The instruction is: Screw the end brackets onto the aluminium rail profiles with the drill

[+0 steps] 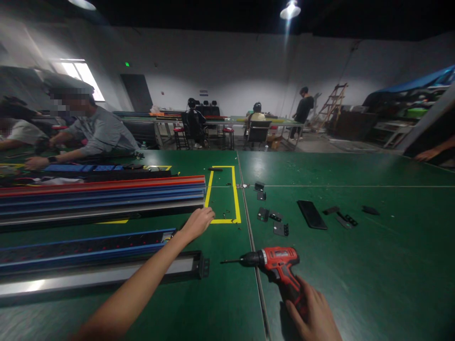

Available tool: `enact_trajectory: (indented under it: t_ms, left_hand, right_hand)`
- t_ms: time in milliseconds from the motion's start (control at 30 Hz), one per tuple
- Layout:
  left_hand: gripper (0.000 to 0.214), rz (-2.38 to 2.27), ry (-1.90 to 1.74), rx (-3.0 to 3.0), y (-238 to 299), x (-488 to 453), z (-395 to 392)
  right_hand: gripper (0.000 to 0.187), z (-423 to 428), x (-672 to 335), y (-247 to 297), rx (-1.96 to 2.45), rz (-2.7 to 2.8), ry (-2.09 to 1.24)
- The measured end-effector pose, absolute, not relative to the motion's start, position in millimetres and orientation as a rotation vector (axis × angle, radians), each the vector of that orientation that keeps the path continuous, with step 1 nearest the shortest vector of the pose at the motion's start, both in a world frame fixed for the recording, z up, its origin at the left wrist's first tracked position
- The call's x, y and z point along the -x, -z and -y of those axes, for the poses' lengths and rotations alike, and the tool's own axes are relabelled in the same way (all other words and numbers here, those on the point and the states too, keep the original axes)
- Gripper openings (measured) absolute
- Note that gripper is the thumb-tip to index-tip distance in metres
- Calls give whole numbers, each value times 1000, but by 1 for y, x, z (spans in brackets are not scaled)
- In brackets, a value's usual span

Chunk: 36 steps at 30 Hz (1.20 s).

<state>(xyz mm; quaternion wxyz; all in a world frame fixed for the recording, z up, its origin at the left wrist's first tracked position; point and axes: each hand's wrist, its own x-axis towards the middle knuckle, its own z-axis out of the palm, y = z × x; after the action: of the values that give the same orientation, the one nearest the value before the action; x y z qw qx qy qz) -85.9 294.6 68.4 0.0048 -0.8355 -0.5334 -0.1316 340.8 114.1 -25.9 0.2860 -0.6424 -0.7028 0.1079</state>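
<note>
The right grip (315, 310) is closed around the lower handle of a red-and-black drill (281, 258), thumb on one side and fingers on the other. The drill's body lies just ahead of this grip, its bit (231, 261) pointing left across the seam in the green bench (391, 274); I cannot tell whether the drill is lifted or resting.

The left grip (202, 220) has its fingers bent downward, and I cannot tell whether they pinch anything. It is at the near left corner of a yellow tape outline (237, 203), near the ends of a stack of red, blue and grey long profiles (106, 199), which reaches away to its left. On the near side of this grip, partly behind its forearm, lie a blue-edged strip (106, 244) and a silver bar (31, 287) with a black end cap (202, 266).

Beyond the right grip sit several small black brackets (280, 229) and a dark phone (312, 214). Far to the left of the left grip, a co-worker in a grey shirt (103, 128) leans over the bench.
</note>
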Motion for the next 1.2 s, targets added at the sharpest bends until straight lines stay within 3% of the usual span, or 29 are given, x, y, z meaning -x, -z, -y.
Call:
enact_trajectory:
  t_ms: [67,267,367,467,700,1200]
  left_hand:
    - [23,1678,568,2555,-81,81,-271]
    - [23,2038,1701,2367,-89,46,-169]
    - [34,2384,2333,2056,-70,18,-125]
    - [48,2642,2650,1652,-48,-10,-99]
    - [61,2861,3067,937,-26,-52,-100]
    - [34,3066,2955,647,-21,-52,-121]
  right_hand:
    - [56,-113,-338,20,1726,1874,-306]
    - [55,-110,-329,1,1770,1867,-333]
    - [54,-108,-330,1,1746,1856,-333]
    - [53,-104,-334,5,1722,1860,-312]
    - [51,-88,-348,15,1687,1816,-268]
    - [47,-83,-348,11,1720,1806,-244]
